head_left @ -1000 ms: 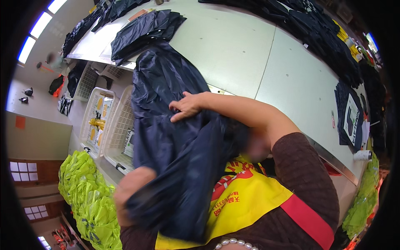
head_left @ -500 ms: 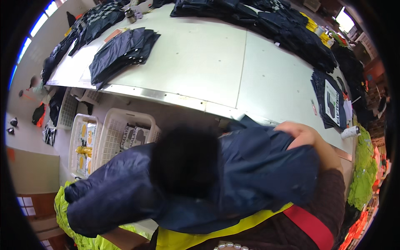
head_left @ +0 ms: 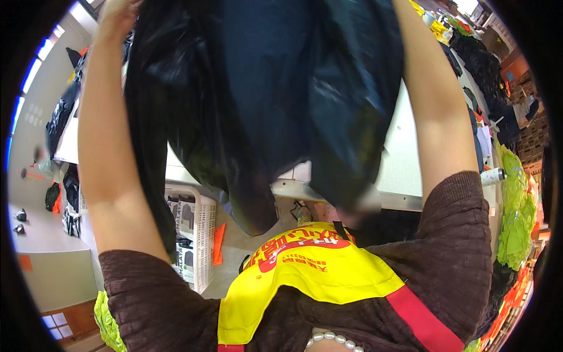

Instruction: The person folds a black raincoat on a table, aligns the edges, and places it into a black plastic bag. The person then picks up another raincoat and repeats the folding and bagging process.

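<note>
A dark navy, shiny garment (head_left: 264,88) hangs spread out in front of me, its upper part cut off by the picture's top edge. Both my arms are raised on either side of it. At the upper left, part of my left hand (head_left: 121,17) shows closed at the garment's side, its fingertips mostly out of the picture. My right forearm runs up along the garment's right side, and the hand itself lies beyond the top edge. The garment's lower ends dangle in front of the pale table (head_left: 404,164) edge, hiding much of the tabletop.
Below the table stands a white plastic basket (head_left: 205,234) with packaged goods, an orange strip (head_left: 219,243) beside it. A white roll (head_left: 492,176) lies at the table's right end. Lime-green garments (head_left: 513,217) are heaped farther right. My yellow apron (head_left: 316,276) is at the bottom.
The navy garment was bundled across my forearms near my body. Now it hangs open, lifted up and away, and both arms have stretched upward. My right hand has left the picture.
</note>
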### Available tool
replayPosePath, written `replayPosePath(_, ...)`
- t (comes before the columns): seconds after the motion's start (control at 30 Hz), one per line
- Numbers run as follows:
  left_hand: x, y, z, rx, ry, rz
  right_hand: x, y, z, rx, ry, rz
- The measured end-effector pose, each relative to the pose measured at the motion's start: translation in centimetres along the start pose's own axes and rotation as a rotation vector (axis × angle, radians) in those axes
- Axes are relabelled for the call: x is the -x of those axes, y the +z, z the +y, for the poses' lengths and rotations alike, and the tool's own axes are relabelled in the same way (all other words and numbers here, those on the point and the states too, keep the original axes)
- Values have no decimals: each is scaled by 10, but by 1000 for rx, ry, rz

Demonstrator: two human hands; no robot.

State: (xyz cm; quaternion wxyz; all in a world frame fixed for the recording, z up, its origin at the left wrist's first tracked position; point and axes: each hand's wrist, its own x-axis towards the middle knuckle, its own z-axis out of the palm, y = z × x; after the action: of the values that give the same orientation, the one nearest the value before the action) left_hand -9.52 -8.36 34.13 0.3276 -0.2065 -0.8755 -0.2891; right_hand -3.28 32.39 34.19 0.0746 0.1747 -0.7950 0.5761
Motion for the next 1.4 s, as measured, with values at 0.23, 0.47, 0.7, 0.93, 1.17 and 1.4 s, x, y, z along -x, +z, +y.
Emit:
replayPosePath(0.23,158,164,-8,51,-6,-374,81,43,218,297,451,103)
replayPosePath(0.47,364,216,-50,-296,-251,-525,208,174,293,230,601,472)
replayPosePath(0.7,338,230,-59,-350,-250,-516,177,191,325,260,816,316)
replayPosePath(0.93,327,220,-51,176,-401,-240,195,131,235,-327,481,524)
replayPosePath(1.17,268,202,80,1258,-715,-637,172,186,142,395,167,167)
replayPosePath(1.4,296,232,76,1364,-1099,-803,219,208,204,26,427,410)
